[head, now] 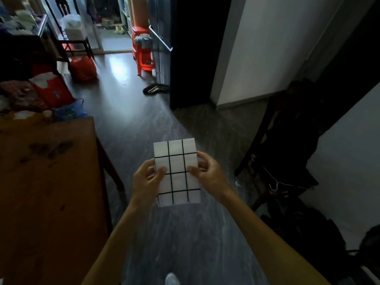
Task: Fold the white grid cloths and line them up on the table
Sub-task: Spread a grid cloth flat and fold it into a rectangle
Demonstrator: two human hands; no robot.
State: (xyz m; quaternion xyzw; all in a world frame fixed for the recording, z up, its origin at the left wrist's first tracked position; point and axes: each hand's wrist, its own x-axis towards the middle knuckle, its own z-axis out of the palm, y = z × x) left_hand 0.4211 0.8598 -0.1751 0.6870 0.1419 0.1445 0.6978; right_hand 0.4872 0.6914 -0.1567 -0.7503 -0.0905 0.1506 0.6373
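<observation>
A folded white cloth with a black grid (177,161) is held up in the air over the floor, in front of me. My left hand (147,177) pinches its left edge, thumb on the front face. My right hand (206,171) pinches its right edge the same way. The cloth is a narrow upright rectangle, three squares wide. The brown wooden table (47,182) stands to the left of the cloth, and its near part is bare wood.
Bags, a red box (51,89) and clutter crowd the table's far end. A red plastic stool (144,56) and a slipper (155,88) sit on the floor ahead. A dark chair (287,151) with dark clothes stands at the right.
</observation>
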